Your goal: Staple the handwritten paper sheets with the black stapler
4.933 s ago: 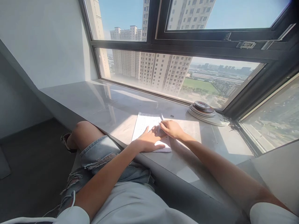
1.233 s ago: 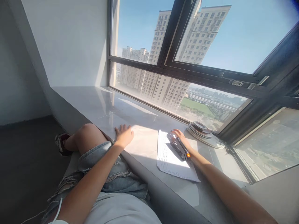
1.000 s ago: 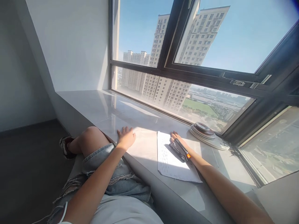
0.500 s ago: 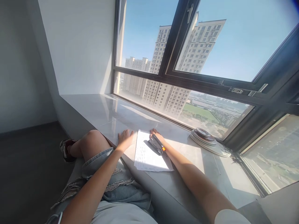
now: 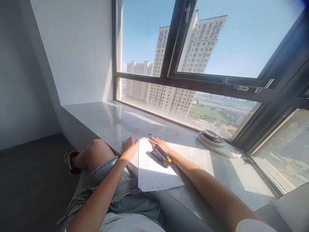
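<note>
A stack of white paper sheets [image 5: 154, 178] with rows of small dark marks lies on the pale stone sill, its near end reaching over the front edge. On the sheets rests a black stapler [image 5: 161, 155] with an orange patch at its near end. My left hand [image 5: 130, 147] lies at the upper left edge of the stack, fingers loosely apart; whether it touches the paper I cannot tell. Fingers spread and flat, my right hand [image 5: 161, 145] lies at the stack's far right corner, just beyond the stapler, partly hidden by it. Neither hand grips anything.
A pile of plate-like discs [image 5: 212, 140] stands on the sill at the right, by the window corner. A small dark piece [image 5: 150, 134] lies beyond the papers. The dark window frame [image 5: 205, 80] borders the sill. My bent knee [image 5: 98, 149] is left of the sill's front edge.
The paper stack and stapler have shifted towards me, the sheets now jutting past the sill edge. My right hand has moved slightly left with its fingers spread wider. The small dark piece now shows.
</note>
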Motion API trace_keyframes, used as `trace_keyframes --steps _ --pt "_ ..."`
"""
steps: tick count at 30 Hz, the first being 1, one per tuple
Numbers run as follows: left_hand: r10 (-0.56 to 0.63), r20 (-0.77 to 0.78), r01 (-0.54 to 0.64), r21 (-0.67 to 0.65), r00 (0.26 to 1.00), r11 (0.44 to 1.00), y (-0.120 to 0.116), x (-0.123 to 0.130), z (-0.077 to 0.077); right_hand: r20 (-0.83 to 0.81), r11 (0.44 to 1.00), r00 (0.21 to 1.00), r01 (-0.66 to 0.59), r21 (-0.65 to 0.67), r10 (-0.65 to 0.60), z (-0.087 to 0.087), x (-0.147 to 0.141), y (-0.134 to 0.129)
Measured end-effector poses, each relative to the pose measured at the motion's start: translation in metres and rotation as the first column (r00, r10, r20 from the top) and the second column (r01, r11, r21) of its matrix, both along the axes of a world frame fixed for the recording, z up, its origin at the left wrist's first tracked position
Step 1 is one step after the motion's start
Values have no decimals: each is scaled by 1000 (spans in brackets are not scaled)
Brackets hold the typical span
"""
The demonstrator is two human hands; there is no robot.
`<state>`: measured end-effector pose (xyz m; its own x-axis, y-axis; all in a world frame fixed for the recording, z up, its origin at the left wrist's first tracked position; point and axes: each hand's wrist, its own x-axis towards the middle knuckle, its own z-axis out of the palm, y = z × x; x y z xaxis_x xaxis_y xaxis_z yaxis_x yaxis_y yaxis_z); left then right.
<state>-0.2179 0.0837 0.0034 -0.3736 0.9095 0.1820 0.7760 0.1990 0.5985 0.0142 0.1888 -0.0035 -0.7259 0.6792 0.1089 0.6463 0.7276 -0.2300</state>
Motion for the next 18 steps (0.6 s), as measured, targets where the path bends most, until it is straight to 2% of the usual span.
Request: trace_keyframes --steps 7,12,15,18 --pt "-19 -93 21 24 995 999 -1 2 -3 16 986 989 148 71 -149 -13 83 22" --pt "-72 -197 89 79 978 993 -5 6 -4 -57 976 979 202 82 -198 -23 98 31" --pt "-214 -180 246 175 960 953 -10 25 0 -121 975 972 210 69 -201 -23 94 30" --pt "-435 -151 460 242 888 854 -13 59 0 -159 978 971 192 81 -178 -19 91 25"
